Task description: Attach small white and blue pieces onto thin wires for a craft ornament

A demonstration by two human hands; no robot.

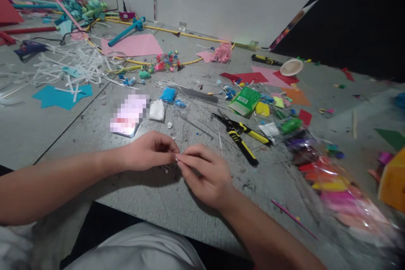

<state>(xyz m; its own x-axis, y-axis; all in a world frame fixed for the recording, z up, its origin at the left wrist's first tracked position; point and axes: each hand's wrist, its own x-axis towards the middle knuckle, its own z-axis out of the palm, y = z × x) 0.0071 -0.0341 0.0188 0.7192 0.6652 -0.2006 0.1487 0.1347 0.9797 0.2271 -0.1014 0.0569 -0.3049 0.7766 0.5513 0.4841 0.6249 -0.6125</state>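
My left hand (155, 151) and my right hand (207, 173) meet fingertip to fingertip over the front of the table. Between them is a small white piece (176, 159), likely clay, pinched by both; it is mostly hidden by the fingers. Some thin wires (167, 166) show just below the left hand. Beyond the hands lie a little white ball (170, 125), a white clay packet (157, 110) and a blue clay packet (168, 94). A phone (129, 114) with a blurred screen rests past my left wrist.
Yellow-and-black pliers (242, 135) lie open to the right, near a bundle of thin metal rods (196, 93) and a green packet (245, 101). Bags of coloured material (341, 194) line the right side. White paper strips (72, 63) are heaped at left.
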